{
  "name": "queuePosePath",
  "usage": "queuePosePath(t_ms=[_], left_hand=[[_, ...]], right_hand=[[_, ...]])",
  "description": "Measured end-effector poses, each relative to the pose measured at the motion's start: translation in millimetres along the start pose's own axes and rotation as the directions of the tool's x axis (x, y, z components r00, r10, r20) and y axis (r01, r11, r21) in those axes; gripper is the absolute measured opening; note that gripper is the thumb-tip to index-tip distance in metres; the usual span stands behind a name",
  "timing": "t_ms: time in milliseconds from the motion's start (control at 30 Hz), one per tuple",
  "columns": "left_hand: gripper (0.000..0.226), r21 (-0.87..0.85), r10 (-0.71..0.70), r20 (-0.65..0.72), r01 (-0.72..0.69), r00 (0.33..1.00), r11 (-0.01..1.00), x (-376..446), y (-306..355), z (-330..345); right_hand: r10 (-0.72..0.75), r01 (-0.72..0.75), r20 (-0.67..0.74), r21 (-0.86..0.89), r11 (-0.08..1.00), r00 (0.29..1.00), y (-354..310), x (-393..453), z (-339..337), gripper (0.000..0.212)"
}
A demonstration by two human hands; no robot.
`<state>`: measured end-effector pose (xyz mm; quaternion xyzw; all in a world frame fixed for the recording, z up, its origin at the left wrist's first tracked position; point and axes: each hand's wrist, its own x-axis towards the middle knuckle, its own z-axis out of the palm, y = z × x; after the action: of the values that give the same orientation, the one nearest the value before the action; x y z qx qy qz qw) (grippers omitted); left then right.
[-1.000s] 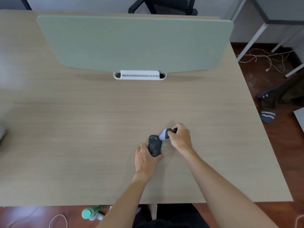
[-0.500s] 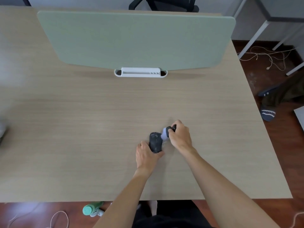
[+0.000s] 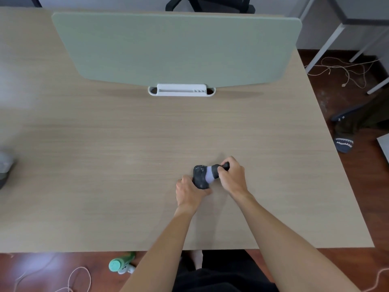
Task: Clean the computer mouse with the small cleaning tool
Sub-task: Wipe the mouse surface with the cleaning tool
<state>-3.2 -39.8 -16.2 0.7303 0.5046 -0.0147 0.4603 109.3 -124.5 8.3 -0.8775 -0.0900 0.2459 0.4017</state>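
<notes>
A black computer mouse (image 3: 199, 175) lies on the wooden desk (image 3: 105, 165), a little right of centre and near the front edge. My left hand (image 3: 190, 192) grips its near end and holds it down. My right hand (image 3: 232, 175) is closed around the dark handle of a small cleaning tool (image 3: 213, 172). The tool's pale lilac head rests against the right side of the mouse's top. The near part of the mouse is hidden under my left fingers.
A green divider panel (image 3: 176, 47) in a white holder (image 3: 181, 90) stands across the back of the desk. A grey object (image 3: 4, 167) sits at the left edge. On the floor lie a green bottle (image 3: 120, 263), cables and shoes (image 3: 343, 144).
The tool's pale head has slid left from beside the mouse's far right corner onto its top. Both hands have stayed in place on the mouse and the tool.
</notes>
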Motion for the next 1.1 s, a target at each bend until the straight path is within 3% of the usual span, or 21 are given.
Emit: queuePosePath(t_ms=[100,233,333,567,700,800,900,1000,1100], left_hand=[[0.051,0.008,0.005,-0.003,-0.005,1.000,1.000,-2,0,-1],[0.048,0.009,0.015,-0.014,-0.014,1.000,1.000,-2,0,-1],[0.047,0.027,0.005,-0.003,-0.005,1.000,1.000,1,-1,0],[0.053,0.057,0.057,-0.006,-0.056,0.998,0.997,-4,-3,-2],[0.059,0.017,0.069,-0.023,-0.069,0.997,0.997,-6,-6,-1],[0.070,-0.026,0.060,-0.037,-0.061,0.997,0.998,-5,-6,0],[0.076,-0.044,0.057,-0.045,-0.059,0.997,0.997,-6,-4,-1],[0.079,-0.052,0.062,-0.034,-0.064,0.998,0.997,-7,-4,-1],[0.082,-0.069,0.055,-0.034,-0.058,0.998,0.996,-8,-4,-2]], right_hand=[[-0.009,0.005,-0.052,-0.072,0.997,0.999,0,-1,-6,0.004],[-0.086,0.082,0.047,0.081,0.993,0.995,3,-9,-7,0.009],[-0.101,0.092,0.093,0.094,0.991,0.991,6,-13,-2,0.012],[-0.068,0.067,-0.102,-0.009,0.998,0.992,13,-11,-6,0.006],[-0.113,0.111,0.019,0.111,0.988,0.993,3,-14,0,0.009],[-0.043,0.021,0.139,0.154,0.988,0.989,-7,-10,16,0.005],[-0.044,0.030,0.147,0.100,0.995,0.988,-14,-4,27,0.004],[-0.090,0.090,-0.018,0.007,0.996,0.996,-20,3,25,0.005],[-0.111,0.091,-0.090,-0.207,0.974,0.990,-23,9,15,0.009]])
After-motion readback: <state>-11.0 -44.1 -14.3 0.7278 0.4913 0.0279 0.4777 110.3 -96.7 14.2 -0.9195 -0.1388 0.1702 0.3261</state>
